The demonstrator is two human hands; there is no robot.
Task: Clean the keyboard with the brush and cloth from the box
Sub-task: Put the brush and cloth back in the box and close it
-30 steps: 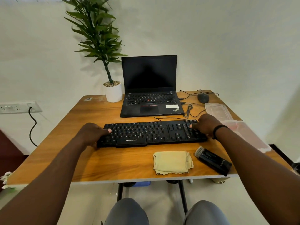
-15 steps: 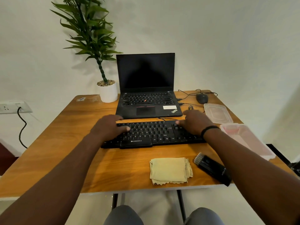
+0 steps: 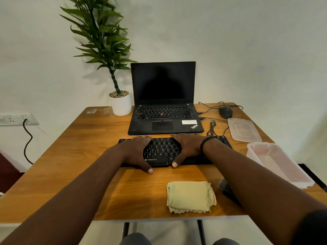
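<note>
On the wooden desk (image 3: 70,156), just in front of the laptop (image 3: 164,110), lies the black keyboard (image 3: 161,151). Left hand (image 3: 136,152) and right hand (image 3: 187,147) rest flat on its keys, fingers straight over the far rows and thumbs lying along the near edge; neither grips anything. Judgement: the hands are spread this way to steady or shift the keyboard before cleaning begins. Both tools are out but untouched. The folded yellow cloth (image 3: 190,196) lies near the front edge of the desk, well apart from the keyboard. The brush (image 3: 224,187) lies just right of the cloth, largely hidden under the right forearm. The open clear box (image 3: 283,167) stands at the right edge, its lid (image 3: 244,129) behind it. Obstructions: the keyboard's rear edge sits close to the laptop, and cables (image 3: 214,128) trail beside its right end toward the mouse (image 3: 225,112). A potted plant (image 3: 120,103) stands left of the laptop.
</note>
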